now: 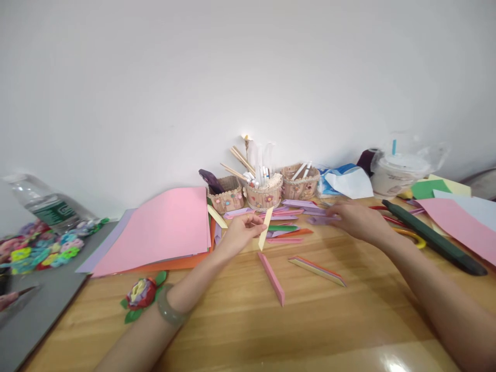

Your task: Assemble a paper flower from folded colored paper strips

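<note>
My left hand [242, 232] is closed, pinching a pale yellow folded paper strip [265, 230] upright between thumb and fingers. At the right of a pile of folded strips, my right hand [354, 219] is bent down with its fingers closed at the end of a purple folded paper strip [322, 220]. The fingertips are partly blurred there. Nearer me on the wooden table [310, 325] lie a pink folded strip [272, 279] and a layered orange and yellow strip [318, 270]. A green strip [282, 228] shows among the pile between my hands.
Pink paper sheets [163, 227] lie left, near a paper flower [141, 293]. Decorated baskets [263, 198] stand along the wall. A plastic bottle [50, 204] leans at far left. On the right are a dark green long tool [434, 237], a lidded cup [401, 173] and coloured paper [465, 222].
</note>
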`<state>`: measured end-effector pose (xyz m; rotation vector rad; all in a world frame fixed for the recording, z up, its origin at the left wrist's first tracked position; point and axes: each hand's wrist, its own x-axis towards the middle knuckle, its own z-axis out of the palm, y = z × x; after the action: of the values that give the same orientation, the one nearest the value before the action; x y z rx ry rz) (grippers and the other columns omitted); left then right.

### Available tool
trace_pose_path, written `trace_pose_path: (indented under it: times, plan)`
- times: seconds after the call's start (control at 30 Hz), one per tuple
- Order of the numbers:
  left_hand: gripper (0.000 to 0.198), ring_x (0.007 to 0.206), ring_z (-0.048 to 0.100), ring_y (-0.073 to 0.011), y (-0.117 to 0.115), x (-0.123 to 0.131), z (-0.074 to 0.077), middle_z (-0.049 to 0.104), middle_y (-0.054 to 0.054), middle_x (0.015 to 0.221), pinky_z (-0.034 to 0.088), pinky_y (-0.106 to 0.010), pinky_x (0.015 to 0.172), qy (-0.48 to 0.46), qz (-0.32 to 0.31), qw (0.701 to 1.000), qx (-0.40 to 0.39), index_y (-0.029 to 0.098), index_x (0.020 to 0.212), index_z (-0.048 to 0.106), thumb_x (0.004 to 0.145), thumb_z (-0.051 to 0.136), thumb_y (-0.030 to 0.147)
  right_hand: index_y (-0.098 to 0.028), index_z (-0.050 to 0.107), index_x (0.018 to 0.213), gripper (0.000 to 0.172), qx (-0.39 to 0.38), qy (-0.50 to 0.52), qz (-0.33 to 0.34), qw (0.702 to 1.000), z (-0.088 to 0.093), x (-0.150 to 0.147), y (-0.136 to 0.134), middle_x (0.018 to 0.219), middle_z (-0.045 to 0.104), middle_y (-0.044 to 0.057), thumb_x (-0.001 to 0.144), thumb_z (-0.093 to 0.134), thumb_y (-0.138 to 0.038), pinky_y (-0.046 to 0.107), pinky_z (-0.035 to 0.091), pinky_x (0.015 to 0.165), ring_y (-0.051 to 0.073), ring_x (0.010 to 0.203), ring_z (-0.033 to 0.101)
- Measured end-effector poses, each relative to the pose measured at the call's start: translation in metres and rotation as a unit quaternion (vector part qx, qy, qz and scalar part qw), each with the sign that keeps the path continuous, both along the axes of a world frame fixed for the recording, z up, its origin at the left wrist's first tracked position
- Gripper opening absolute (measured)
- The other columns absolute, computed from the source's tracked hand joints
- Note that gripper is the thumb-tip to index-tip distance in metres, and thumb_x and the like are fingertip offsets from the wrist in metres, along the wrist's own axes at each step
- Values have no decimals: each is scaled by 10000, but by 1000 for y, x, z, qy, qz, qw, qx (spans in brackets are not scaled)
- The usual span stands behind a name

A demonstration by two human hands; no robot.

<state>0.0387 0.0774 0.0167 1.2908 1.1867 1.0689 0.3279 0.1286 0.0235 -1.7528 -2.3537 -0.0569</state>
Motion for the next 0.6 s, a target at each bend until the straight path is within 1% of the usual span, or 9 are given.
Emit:
trace_pose_path:
  times: [0.07, 0.13, 0.2, 0.23, 0.3, 0.33, 0.4, 0.47, 0.6]
  plan:
    - [267, 589, 538, -103, -4, 3, 2, 596, 11, 624, 448, -251, 627, -22, -6, 1000, -18, 142, 646, 609, 538, 767, 328, -232, 704, 750, 195, 12, 17, 4, 1000, 2, -4, -3, 918, 672, 62, 745, 514, -276, 304, 407, 606, 269, 910, 581]
    - [291, 582, 549, -102, -9, 7, 4, 606, 9, 628, 463, -263, 640, -46, -14, 998, -36, 141, 643, 604, 530, 773, 349, -226, 703, 783, 249, 29, 47, 4, 998, 8, -11, -9, 975, 666, 72, 790, 465, -301, 321, 406, 627, 285, 956, 560]
    - [310, 596, 567, -109, -14, 12, 6, 619, 0, 638, 474, -274, 657, -69, -24, 996, -51, 139, 642, 600, 526, 777, 365, -198, 695, 825, 304, 43, 88, -1, 995, 13, -22, -17, 993, 663, 102, 825, 432, -349, 337, 406, 638, 294, 933, 567]
    - [324, 606, 577, -113, -17, 14, 7, 624, -1, 643, 478, -279, 665, -81, -26, 995, -59, 140, 650, 598, 518, 781, 371, -194, 692, 826, 304, 37, 111, 3, 993, 16, -29, -22, 948, 675, 100, 825, 439, -363, 328, 408, 621, 274, 862, 590]
    - [350, 604, 580, -109, -23, 20, 7, 625, 3, 663, 478, -279, 672, -103, -23, 992, -69, 143, 673, 597, 502, 789, 380, -207, 678, 780, 281, -2, 160, 33, 987, 18, -47, -35, 723, 687, 47, 827, 457, -374, 281, 409, 551, 193, 634, 606]
    - [358, 599, 579, -108, -25, 23, 6, 626, 4, 668, 476, -278, 667, -112, -21, 991, -73, 145, 676, 594, 494, 793, 380, -218, 668, 782, 259, -22, 183, 56, 981, 18, -57, -42, 675, 681, 18, 829, 462, -367, 260, 411, 535, 165, 583, 598]
    - [365, 587, 573, -108, -29, 28, 4, 621, 6, 658, 470, -278, 658, -128, -14, 989, -79, 147, 669, 582, 489, 793, 384, -212, 632, 719, 252, -56, 222, 95, 969, 16, -74, -55, 652, 677, 0, 834, 467, -365, 238, 417, 527, 143, 562, 598]
    - [361, 594, 565, -108, -31, 33, 1, 612, 7, 651, 459, -274, 661, -138, -3, 987, -80, 145, 659, 580, 491, 790, 385, -213, 620, 792, 213, -85, 255, 119, 956, 13, -87, -66, 695, 697, -5, 838, 469, -356, 228, 420, 509, 135, 557, 607]
    - [308, 591, 531, -99, -33, 37, -1, 585, 15, 612, 421, -245, 639, -140, 27, 987, -73, 140, 629, 575, 520, 778, 344, -210, 597, 869, 203, -138, 319, 158, 924, 8, -94, -77, 630, 676, -19, 862, 437, -336, 222, 425, 498, 129, 524, 591]
